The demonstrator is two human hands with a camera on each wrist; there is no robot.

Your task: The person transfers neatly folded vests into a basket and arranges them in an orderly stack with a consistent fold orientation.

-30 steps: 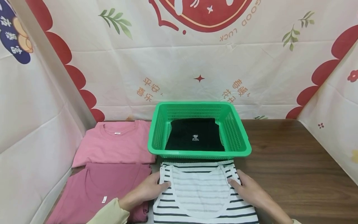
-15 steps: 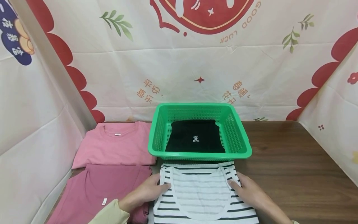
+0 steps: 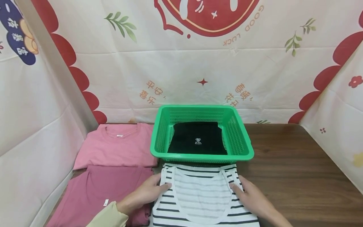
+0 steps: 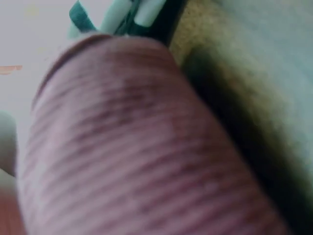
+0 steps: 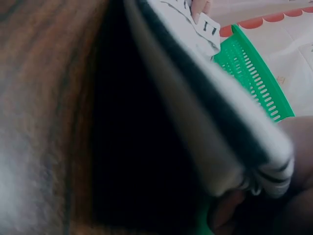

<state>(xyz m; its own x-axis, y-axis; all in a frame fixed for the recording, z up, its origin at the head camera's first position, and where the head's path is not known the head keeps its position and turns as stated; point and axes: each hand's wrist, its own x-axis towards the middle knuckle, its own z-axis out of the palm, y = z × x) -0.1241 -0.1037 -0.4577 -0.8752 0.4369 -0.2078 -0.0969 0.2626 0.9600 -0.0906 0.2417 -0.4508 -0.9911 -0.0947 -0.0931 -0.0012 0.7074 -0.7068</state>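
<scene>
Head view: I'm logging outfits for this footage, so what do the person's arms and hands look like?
The left hand and right hand are bare, with no gloves showing. A plain pale-yellow sleeve shows on the left side; none shows on the right.

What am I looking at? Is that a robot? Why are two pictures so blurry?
No robot here, just a person: the left hand and right hand, both bare, hold a black-and-white striped top by its sides. The widest picture comes from a camera on the person's head, looking forward and down. The other two come from wrist cameras, so close things look huge and blurry. The left one shows a pinkish ridged shape, too blurred to name. Behind the striped top is a green plastic basket with a folded black garment inside. On the left, a pink round-neck top and a darker pink garment lie on the wooden table.
</scene>
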